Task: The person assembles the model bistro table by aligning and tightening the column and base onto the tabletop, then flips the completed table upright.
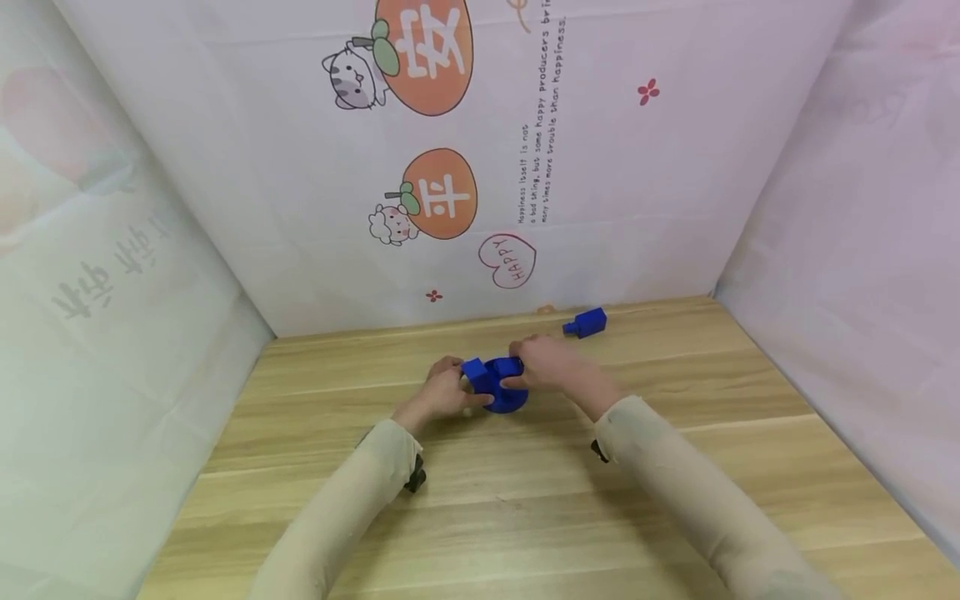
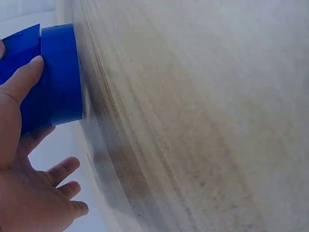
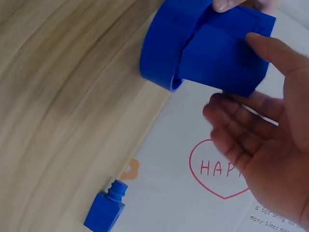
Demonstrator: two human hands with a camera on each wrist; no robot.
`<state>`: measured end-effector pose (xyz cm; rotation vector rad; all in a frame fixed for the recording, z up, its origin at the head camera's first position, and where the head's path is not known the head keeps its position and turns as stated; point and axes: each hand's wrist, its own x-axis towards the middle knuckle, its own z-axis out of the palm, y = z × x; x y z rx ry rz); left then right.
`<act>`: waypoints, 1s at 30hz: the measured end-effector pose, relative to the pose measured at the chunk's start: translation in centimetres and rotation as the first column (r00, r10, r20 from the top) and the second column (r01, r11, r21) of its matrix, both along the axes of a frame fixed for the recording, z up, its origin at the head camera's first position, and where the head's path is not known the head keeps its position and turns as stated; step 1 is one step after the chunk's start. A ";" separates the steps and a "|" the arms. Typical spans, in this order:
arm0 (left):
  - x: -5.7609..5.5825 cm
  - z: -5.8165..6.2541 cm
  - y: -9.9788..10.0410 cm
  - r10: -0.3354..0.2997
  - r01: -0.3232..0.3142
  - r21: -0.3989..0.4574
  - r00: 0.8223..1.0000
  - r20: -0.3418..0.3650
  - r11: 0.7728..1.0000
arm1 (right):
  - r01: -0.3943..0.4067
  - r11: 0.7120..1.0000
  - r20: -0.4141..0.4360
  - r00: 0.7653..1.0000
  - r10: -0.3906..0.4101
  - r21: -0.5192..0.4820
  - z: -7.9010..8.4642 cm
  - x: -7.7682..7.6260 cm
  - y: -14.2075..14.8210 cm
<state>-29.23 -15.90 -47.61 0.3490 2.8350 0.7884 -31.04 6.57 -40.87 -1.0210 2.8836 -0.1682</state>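
The round base (image 1: pixel 512 403) is blue; its blocks (image 3: pixel 219 60) seem many-sided.

3 pale walls (image 1: pixel 637 183) around a wood-grain tabletop (image 1: pixel 510 533)

The base (image 1: pixel 512 404), mid-frame in the head view, looks like hard plastic, smooth with a faint sheen; the left block (image 1: pixel 475 372) and right block (image 3: pixel 222 60) above it look like the same smooth plastic. The peg (image 3: pixel 105 211), lower left in the right-wrist view, has smooth plastic faces and a ridged neck. The bench (image 1: pixel 495 533), lower frame, shows satin wood grain. The backdrop (image 1: pixel 615 200), upper middle, is lightly creased sheeting; the sleeves (image 1: pixel 345 508) are matt cloth.
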 end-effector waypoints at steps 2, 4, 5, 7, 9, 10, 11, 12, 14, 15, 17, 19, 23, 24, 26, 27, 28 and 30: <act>0.0 -0.1 0.0 -0.002 0.002 0.002 1.000 0.006 1.000 | 0.006 1.000 0.008 1.000 -0.006 -0.019 -0.3 0.0 -0.2; 0.0 -0.2 0.0 -0.003 0.003 0.002 1.000 0.004 1.000 | 0.012 0.999 0.012 1.000 -0.012 -0.039 -0.5 -0.1 -0.3; 0.0 -0.3 0.0 -0.005 0.005 -0.005 1.000 0.000 1.000 | 0.014 0.999 0.010 1.000 -0.014 -0.047 -0.6 -0.1 -0.3; -0.1 -0.3 -0.1 -0.008 0.008 -0.018 1.000 -0.007 1.000 | 0.022 0.998 -0.008 1.000 -0.022 -0.051 -0.8 -0.1 -0.3; -0.2 -0.3 -0.1 -0.015 0.015 -0.034 1.000 -0.015 0.999 | 0.032 0.999 -0.032 0.999 -0.033 -0.036 -0.9 -0.2 -0.3; -0.2 -0.3 -0.1 -0.022 0.021 -0.041 1.000 -0.018 0.999 | 0.035 0.999 -0.039 0.999 -0.037 -0.028 -0.9 -0.2 -0.3; -0.3 -0.3 -0.1 -0.027 0.026 -0.044 1.000 -0.016 0.999 | 0.037 0.999 -0.040 0.998 -0.038 -0.022 -0.9 -0.2 -0.3; -0.3 -0.3 -0.1 -0.031 0.030 -0.045 0.999 -0.017 0.999 | 0.038 0.999 -0.031 0.999 -0.038 -0.019 -0.8 -0.2 -0.2; -0.4 -0.3 -0.1 -0.036 0.035 -0.039 0.999 -0.023 0.999 | 0.040 0.999 -0.003 0.999 -0.040 -0.021 -0.5 -0.3 -0.1; -0.5 -0.3 -0.1 -0.036 0.035 -0.038 0.999 -0.025 0.999 | 0.045 0.999 0.013 0.999 -0.045 -0.025 -0.4 -0.3 -0.1; -0.4 -0.2 -0.1 -0.040 0.039 -0.043 0.999 -0.028 0.998 | 0.066 0.997 0.032 0.997 -0.066 -0.027 -0.3 -0.5 0.2; -0.4 0.0 -0.1 -0.048 0.046 -0.056 0.998 -0.031 0.997 | 0.101 0.995 0.031 0.994 -0.101 -0.018 -0.4 -0.6 0.5; -0.4 0.1 0.1 -0.066 0.064 -0.085 0.997 -0.029 0.994 | 0.130 0.991 0.006 0.991 -0.130 0.003 -0.6 -0.6 0.8; -0.4 0.1 0.1 -0.069 0.066 -0.088 0.997 -0.031 0.994 | 0.121 0.993 0.016 0.993 -0.121 -0.003 -0.5 -0.6 0.9; -0.3 0.1 0.1 -0.069 0.066 -0.087 0.997 -0.034 0.994 | 0.088 0.996 0.029 0.996 -0.088 -0.019 -0.4 -0.5 1.0; -0.3 0.1 0.1 -0.069 0.066 -0.088 0.997 -0.035 0.994 | 0.072 0.997 0.034 0.997 -0.071 -0.024 -0.4 -0.5 1.1; -0.3 0.0 0.1 -0.069 0.066 -0.086 0.997 -0.035 0.994 | 0.060 0.998 0.042 0.997 -0.059 -0.030 -0.3 -0.5 1.2; -0.3 0.0 0.1 -0.064 0.061 -0.080 0.997 -0.035 0.995 | 0.054 0.998 0.036 0.998 -0.052 -0.035 -0.1 -0.4 1.3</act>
